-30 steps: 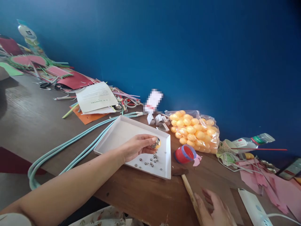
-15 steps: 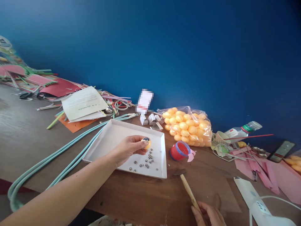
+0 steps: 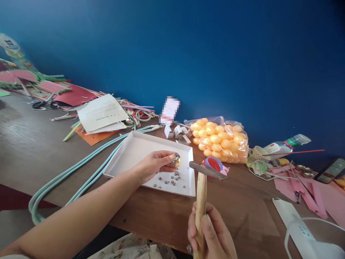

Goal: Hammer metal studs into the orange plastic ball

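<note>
My left hand (image 3: 152, 165) pinches a small orange ball with a shiny metal cap (image 3: 176, 159) over a white tray (image 3: 134, 151). Several small metal studs (image 3: 169, 179) lie loose in the tray below the ball. My right hand (image 3: 211, 232) is closed round the wooden handle of a hammer (image 3: 201, 196), held upright at the table's near edge. The hammer's metal head (image 3: 206, 169) hovers just right of the tray, level with the ball.
A bag of orange balls (image 3: 219, 138) lies behind the tray, a roll of red tape (image 3: 214, 163) beside it. Teal cords (image 3: 81, 167) run left of the tray. Papers, straws and scissors crowd the back left; pink paper, a bottle and a white power strip (image 3: 299, 230) sit right.
My right hand has taken hold of the hammer that lay on the table and lifted it upright. The left hand still holds the ball over the tray.
</note>
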A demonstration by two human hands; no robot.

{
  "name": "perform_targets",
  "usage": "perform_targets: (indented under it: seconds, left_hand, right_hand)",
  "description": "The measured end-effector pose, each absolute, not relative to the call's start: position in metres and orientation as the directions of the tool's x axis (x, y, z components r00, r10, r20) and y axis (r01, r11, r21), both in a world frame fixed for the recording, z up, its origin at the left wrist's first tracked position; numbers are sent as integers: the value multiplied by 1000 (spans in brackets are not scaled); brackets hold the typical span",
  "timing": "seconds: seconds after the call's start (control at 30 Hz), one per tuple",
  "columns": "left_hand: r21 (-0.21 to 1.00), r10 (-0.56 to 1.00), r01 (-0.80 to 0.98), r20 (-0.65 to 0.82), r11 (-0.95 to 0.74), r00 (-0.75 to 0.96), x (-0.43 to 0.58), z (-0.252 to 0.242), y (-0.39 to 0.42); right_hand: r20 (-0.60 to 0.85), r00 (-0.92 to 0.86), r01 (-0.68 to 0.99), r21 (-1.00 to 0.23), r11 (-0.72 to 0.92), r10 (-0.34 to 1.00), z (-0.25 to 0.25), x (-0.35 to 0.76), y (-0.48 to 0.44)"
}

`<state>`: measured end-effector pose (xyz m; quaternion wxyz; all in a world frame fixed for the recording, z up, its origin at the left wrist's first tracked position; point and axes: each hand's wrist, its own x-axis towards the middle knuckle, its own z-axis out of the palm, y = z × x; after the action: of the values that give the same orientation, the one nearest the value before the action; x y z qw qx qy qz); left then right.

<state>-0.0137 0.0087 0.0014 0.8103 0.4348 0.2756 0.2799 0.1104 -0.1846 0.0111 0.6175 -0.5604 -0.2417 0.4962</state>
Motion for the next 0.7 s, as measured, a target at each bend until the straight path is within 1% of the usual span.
perform_targets:
  seconds: [0.07, 0.2, 0.37, 0.47, 0.6, 0.7]
  left_hand:
    - [873, 704, -212, -187, 439, 686, -14, 3, 9]
    - [891, 736, -223, -162, 395, 657, -14, 8, 9]
    - [905, 759, -213, -161, 369, 630, -13, 13, 9]
    - [915, 762, -189, -168, 357, 625, -12, 12, 8]
    - [924, 771, -183, -160, 337, 616, -12, 11, 8]
    - [931, 771, -161, -165, 328, 614, -12, 12, 8]
  right_hand:
    - [-253, 368, -326, -936, -131, 895, 12, 106, -174]
    - [-291, 306, -272, -939, -210, 906, 9, 106, -168]
    - [-265, 387, -242, -953, -180, 883, 5, 105, -170]
    - [-283, 373, -212, -953, -215, 884, 3, 103, -169]
    - [-245, 380, -176, -966, -190, 892, 0, 103, -169]
    - [-247, 364, -145, -967, -208, 898, -2, 105, -170]
